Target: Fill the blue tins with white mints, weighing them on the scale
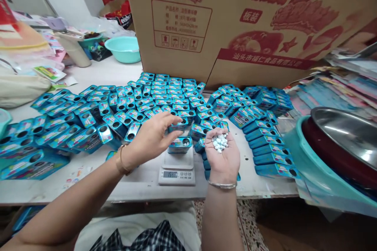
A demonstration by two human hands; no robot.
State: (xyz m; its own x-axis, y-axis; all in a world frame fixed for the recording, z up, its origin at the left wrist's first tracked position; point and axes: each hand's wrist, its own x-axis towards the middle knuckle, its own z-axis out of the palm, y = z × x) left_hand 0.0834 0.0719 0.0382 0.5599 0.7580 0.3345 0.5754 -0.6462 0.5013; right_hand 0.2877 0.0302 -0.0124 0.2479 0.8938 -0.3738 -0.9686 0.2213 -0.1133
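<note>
On a small white digital scale (pixel 177 178) stands a blue tin (pixel 180 145) with a round opening in its top. Just above and to the left of this tin is my left hand (pixel 157 135), its thumb and fingers apart in a curve and holding nothing I can see. Palm up to the right of the scale, my right hand (pixel 224 160) cups a heap of small pale mint candies (pixel 220 142). The scale's lit display shows digits that are hard to read exactly. Rows of similar blue tins (pixel 159 96) surround both hands at the back and sides.
A large cardboard box (pixel 218 59) stands behind the tins. Turquoise basins sit at the back left (pixel 123 49) and the right edge (pixel 300 145), the right one with a metal bowl (pixel 347 133) on it. Stacked flat packaging (pixel 321 90) lies at the right.
</note>
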